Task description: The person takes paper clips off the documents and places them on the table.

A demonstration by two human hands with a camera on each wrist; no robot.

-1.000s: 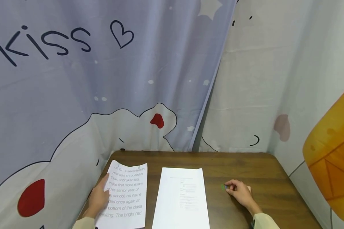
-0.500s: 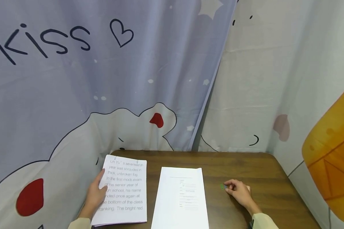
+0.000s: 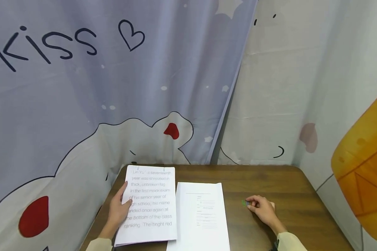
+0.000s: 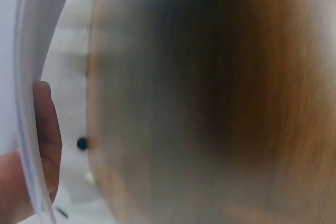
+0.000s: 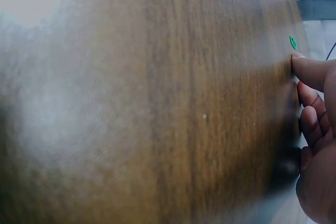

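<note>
My left hand (image 3: 118,209) grips the left edge of a paper stack (image 3: 152,205) printed in large text, thumb on the front. Two paper clips (image 3: 164,169) sit on its top edge. In the left wrist view the fingers (image 4: 48,135) lie behind the sheets (image 4: 31,51), which stand off the wood. On the right, my right hand (image 3: 264,211) rests on the table, thumb and forefinger pinching a small blue paper clip (image 3: 247,203). A green paper clip (image 3: 243,203) lies just beside the fingertips; the right wrist view shows the green clip too, with the blue one hidden.
A second white paper stack (image 3: 204,216) with small print lies mid-table, its left edge overlapped by the held stack. The brown wooden table (image 3: 257,177) has rounded far corners. Printed curtains (image 3: 176,69) hang behind it and along both sides.
The left hand has raised the large-print stack and carried it right, so it now overlaps the middle papers. Its top edge has straightened. The right hand has stayed put.
</note>
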